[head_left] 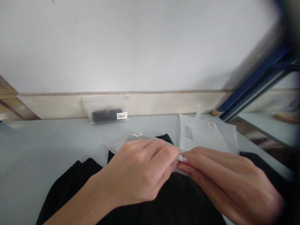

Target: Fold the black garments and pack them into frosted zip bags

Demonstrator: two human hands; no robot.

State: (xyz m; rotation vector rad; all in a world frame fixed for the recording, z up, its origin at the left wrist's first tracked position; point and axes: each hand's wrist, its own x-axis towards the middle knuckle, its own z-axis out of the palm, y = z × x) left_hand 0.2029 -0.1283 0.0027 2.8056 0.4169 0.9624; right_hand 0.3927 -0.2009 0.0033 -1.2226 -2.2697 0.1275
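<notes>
A translucent plastic bag point(124, 141) with a small white label lies across black fabric point(173, 200) in front of me. My left hand point(147, 165) is closed on the bag's upper edge, its fingers curled over it. Close beside it, my right hand point(217, 175) pinches the same edge at a small white piece, perhaps the bag's zip slider point(181, 158). The fingertips of both hands nearly meet there. My hands hide much of the bag, and I cannot make out its contents.
Another translucent bag point(105, 111), holding something black and bearing a barcode label, leans against the wall at the back of the grey table point(63, 137). Flat translucent bags point(201, 132) with printing lie behind my right hand. A blue metal frame point(253, 81) stands at the right.
</notes>
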